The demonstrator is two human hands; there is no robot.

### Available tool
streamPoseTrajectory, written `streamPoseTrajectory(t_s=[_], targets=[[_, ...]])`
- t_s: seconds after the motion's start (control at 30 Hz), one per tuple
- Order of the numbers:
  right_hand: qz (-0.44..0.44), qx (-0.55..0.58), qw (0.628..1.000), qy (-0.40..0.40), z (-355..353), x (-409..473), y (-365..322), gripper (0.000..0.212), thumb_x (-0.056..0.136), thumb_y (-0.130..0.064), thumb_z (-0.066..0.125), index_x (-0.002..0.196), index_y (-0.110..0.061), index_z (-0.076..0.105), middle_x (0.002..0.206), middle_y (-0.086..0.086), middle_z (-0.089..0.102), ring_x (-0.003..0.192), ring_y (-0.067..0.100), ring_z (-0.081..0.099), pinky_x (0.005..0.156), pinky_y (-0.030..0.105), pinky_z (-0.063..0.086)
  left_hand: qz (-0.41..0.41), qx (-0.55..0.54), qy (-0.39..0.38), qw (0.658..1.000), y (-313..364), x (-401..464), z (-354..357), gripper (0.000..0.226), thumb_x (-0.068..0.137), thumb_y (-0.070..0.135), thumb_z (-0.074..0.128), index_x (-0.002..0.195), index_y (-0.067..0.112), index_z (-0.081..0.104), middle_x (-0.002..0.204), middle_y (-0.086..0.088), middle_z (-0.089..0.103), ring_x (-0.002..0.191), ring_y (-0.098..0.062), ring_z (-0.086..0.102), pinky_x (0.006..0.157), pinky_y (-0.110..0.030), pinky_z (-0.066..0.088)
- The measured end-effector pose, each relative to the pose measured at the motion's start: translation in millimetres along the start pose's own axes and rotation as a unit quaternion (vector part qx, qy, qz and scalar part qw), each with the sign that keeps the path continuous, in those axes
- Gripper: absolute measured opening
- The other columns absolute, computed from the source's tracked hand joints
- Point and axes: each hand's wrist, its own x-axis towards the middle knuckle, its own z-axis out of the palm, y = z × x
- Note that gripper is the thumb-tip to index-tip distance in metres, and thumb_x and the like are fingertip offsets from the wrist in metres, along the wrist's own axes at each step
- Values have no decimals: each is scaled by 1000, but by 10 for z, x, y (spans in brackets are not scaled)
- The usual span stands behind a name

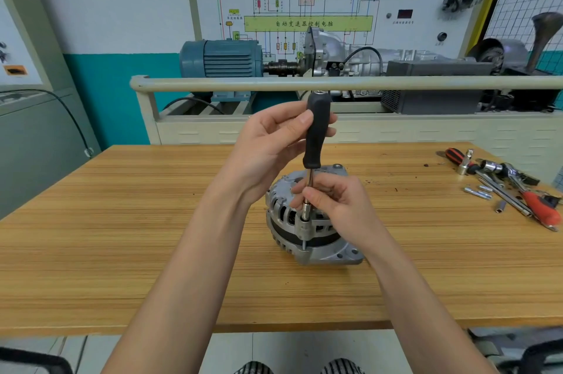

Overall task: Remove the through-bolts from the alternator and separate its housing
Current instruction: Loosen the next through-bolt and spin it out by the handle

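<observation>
A silver alternator (307,221) stands on the wooden table (122,236), vented housing facing up. A nut driver with a black handle (316,133) stands upright over it, its socket tip (305,208) seated on a through-bolt at the housing's front edge. My left hand (271,145) grips the black handle, thumb across it. My right hand (332,203) pinches the steel shaft just above the socket. The bolt's lower shank shows below the socket, along the housing's side.
Loose tools lie at the table's right: a ratchet with socket (499,169), red-handled pliers (542,209), a red-and-black screwdriver (457,157), small bolts (478,192). Behind the table stands a training rig with a beige rail (274,84) and a blue motor (222,58).
</observation>
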Motion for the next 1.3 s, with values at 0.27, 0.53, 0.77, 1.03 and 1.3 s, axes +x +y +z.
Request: streamPoseTrajectory(t_s=[0.27, 0.53, 0.77, 1.03, 1.3], targets=[[-9, 3, 1000, 3, 11, 12, 17, 12, 89, -3, 63, 88, -11, 72, 75, 2, 73, 77, 14, 70, 77, 24, 52, -1, -15, 3, 1000, -12, 7, 31, 33, 81, 7, 65, 113, 2, 61, 92, -9, 69, 87, -21, 68, 82, -33, 56], [8, 20, 1000, 3, 12, 3, -1, 13, 87, -7, 67, 97, -14, 71, 81, 2, 74, 81, 19, 71, 81, 32, 56, 13, -12, 27, 999, -24, 16, 23, 28, 70, 6, 68, 98, 5, 66, 85, -5, 74, 80, -19, 71, 75, -28, 56], [-1, 12, 1000, 2, 22, 11, -16, 15, 89, -4, 63, 90, -17, 71, 75, 4, 73, 74, 14, 70, 74, 19, 51, -1, 10, -16, 1000, -29, 10, -18, 24, 91, 12, 56, 112, 4, 63, 104, -9, 73, 92, -21, 70, 81, -30, 55], [-2, 12, 1000, 19, 11, 2, 1, 13, 84, -10, 71, 91, -20, 72, 82, 7, 73, 80, 26, 70, 80, 38, 57, 12, -3, 35, 999, -42, 19, -14, 26, 71, 14, 72, 96, 6, 66, 87, -6, 74, 78, -21, 70, 74, -30, 56], [-20, 8, 1000, -2, -5, 5, 11, 19, 91, -1, 59, 89, -17, 70, 75, -1, 72, 79, 15, 70, 77, 25, 52, -15, 1, -25, 1000, -19, -1, -49, 27, 92, 18, 50, 111, 4, 63, 104, -9, 72, 92, -23, 70, 85, -35, 55]])
